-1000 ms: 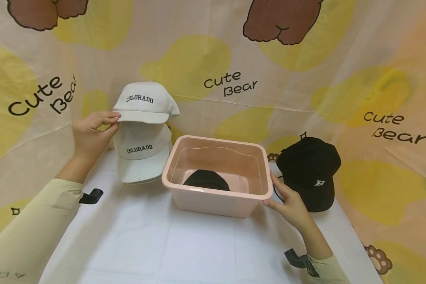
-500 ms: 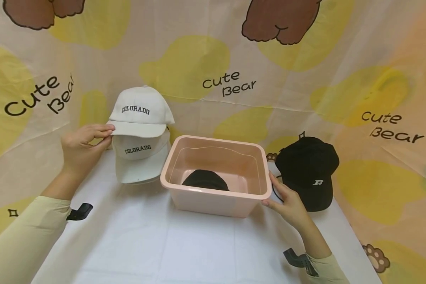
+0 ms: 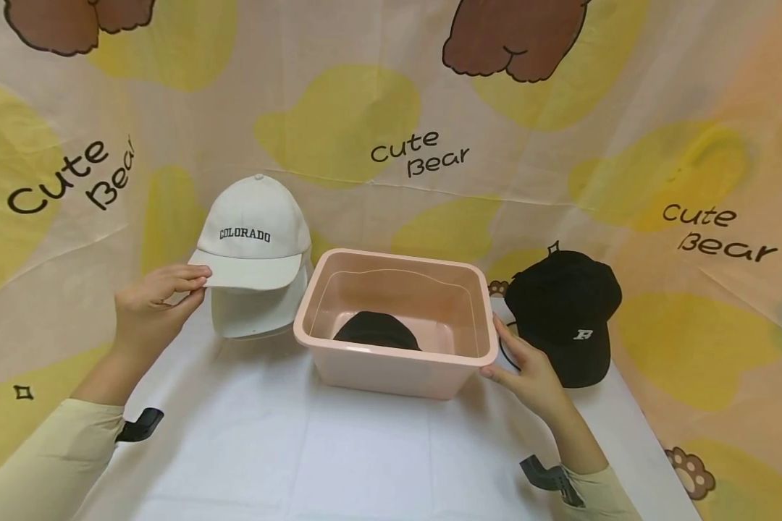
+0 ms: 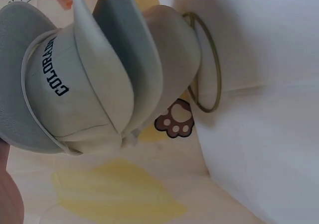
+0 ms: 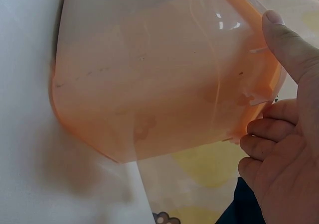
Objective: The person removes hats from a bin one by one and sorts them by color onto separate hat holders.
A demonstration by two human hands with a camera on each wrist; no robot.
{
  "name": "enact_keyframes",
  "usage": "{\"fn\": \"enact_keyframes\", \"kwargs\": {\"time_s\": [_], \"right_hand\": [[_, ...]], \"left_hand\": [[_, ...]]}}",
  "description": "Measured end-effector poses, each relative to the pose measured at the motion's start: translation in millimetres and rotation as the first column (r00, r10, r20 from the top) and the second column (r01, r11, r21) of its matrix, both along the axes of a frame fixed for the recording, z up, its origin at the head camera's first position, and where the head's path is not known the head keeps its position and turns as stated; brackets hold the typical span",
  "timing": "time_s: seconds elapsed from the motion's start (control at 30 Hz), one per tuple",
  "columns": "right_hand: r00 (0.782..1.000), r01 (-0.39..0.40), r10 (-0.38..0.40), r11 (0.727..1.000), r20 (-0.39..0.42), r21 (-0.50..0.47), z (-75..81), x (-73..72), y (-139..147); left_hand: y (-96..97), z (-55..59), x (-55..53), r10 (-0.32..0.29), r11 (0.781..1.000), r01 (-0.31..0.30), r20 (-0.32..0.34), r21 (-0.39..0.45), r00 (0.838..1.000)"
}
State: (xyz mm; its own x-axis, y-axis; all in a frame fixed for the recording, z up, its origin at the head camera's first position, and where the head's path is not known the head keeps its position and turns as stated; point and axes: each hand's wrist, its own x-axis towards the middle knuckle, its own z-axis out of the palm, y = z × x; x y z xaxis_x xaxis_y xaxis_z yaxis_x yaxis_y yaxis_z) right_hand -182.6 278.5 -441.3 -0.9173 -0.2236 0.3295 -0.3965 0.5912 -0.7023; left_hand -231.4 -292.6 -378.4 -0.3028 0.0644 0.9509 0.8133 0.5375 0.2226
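Note:
In the head view my left hand (image 3: 159, 304) pinches the brim edge of a white baseball cap (image 3: 254, 217) lettered COLORADO. This cap sits over another white cap (image 3: 250, 311), whose lettering it covers; only the lower brim shows. The left wrist view shows the lettered cap (image 4: 50, 84) close up, with more pale brims (image 4: 129, 40) stacked beside it. My right hand (image 3: 534, 373) holds the right end of a pink plastic bin (image 3: 378, 373), thumb at the rim and fingers bent beside it in the right wrist view. A black cap (image 3: 378, 329) lies inside the bin, partly hidden by its front wall.
Another black cap (image 3: 567, 311) with a small white letter stands right of the bin, behind my right hand. A brass-coloured wire ring (image 4: 214, 67) sits below the white caps. The white tabletop (image 3: 365, 456) meets a printed cloth backdrop (image 3: 339, 123).
My left hand has lowered the upper white cap, shifting it slightly left, until it covers the lettering of the cap beneath. My right hand and the bin have stayed in place.

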Motion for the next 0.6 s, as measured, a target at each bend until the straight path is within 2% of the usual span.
{"fn": "enact_keyframes", "kwargs": {"time_s": [0.23,0.43,0.6], "right_hand": [[1.000,-0.002,0.002,1.000,0.003,-0.016,-0.5,0.0,0],[1.000,-0.005,0.006,1.000,0.009,-0.011,0.0,0.1,-1],[1.000,-0.005,0.005,1.000,-0.004,-0.009,0.1,0.1,-2]], "left_hand": [[-7.1,-12.1,2.0,0.010,0.999,-0.010,0.018,-0.033,1.000],[-7.1,-13.0,6.5,-0.011,0.998,0.014,0.039,-0.060,0.999],[-8.4,-12.9,7.5,-0.027,0.998,0.032,0.089,-0.055,0.996]]}}
